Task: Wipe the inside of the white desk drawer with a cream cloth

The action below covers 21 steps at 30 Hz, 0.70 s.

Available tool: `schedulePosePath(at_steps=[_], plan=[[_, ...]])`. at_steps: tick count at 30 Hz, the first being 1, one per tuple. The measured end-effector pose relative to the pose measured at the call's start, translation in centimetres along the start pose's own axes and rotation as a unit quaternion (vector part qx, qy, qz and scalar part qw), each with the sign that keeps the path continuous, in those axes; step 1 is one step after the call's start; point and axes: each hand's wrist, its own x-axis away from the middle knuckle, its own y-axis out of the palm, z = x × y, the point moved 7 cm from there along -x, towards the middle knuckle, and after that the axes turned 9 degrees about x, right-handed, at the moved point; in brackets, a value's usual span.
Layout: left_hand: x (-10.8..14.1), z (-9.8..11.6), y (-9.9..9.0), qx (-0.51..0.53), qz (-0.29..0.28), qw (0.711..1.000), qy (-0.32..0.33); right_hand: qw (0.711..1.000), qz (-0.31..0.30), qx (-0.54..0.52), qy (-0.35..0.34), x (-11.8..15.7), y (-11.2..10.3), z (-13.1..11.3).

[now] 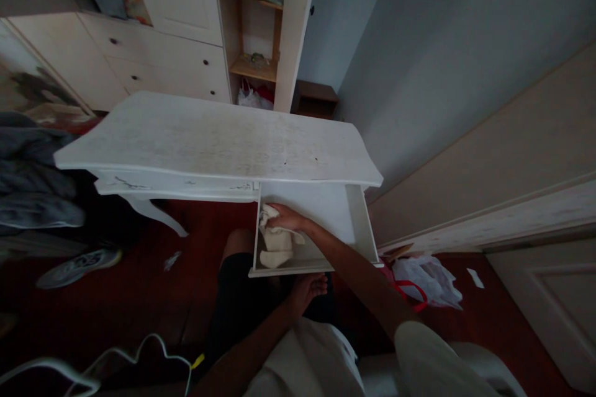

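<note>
A white drawer (367, 223) is pulled out of the front of a white table (223, 130). Inside its left end, my right hand (285, 218) is closed on a cream-coloured cloth (279, 242). The cloth is bunched up against the left wall and hangs in folds toward the drawer's front panel. My left hand (310, 288) rests above my lap, just under the front of the drawer. Its fingers are loosely bent and apart, and I see nothing in them.
Dark smudges mark the tabletop. White cabinets (162, 56) with drawers and shelves stand behind it, and a grey-blue wall is to the right. A white plastic bag (428, 279) lies on the red floor at right. A shoe (79, 268) and a white cable (135, 356) are at left.
</note>
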Motion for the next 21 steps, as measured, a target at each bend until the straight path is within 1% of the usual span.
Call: schedulePosePath(at_steps=[2,5,9,12,14,16,19,21], plan=[[0.0,0.0,0.0,0.004,0.001,1.0,0.001,0.999,-0.04,-0.011,-0.03,1.5,1.0,0.2],[0.0,0.0,0.0,0.013,0.002,1.0,-0.001,0.992,-0.088,0.043,-0.079,4.1,2.3,-0.2],[0.1,0.0,0.0,0.019,0.004,1.0,-0.012,0.968,-0.163,0.139,-0.13,6.8,3.8,-1.1],[0.1,0.0,0.0,0.02,0.009,1.0,-0.014,0.95,-0.199,0.181,-0.161,7.6,4.0,-1.7],[0.2,0.0,0.0,0.021,0.011,1.0,-0.012,0.941,-0.217,0.197,-0.171,8.0,3.6,-1.7],[0.2,0.1,0.0,0.022,0.014,1.0,-0.004,0.937,-0.228,0.214,-0.158,8.6,2.8,-1.0],[0.3,0.2,-0.1,0.02,0.019,1.0,0.003,0.935,-0.232,0.244,-0.107,10.4,0.7,1.3],[0.3,0.2,-0.1,0.014,0.023,1.0,-0.004,0.937,-0.215,0.267,-0.066,12.2,-1.1,3.3]])
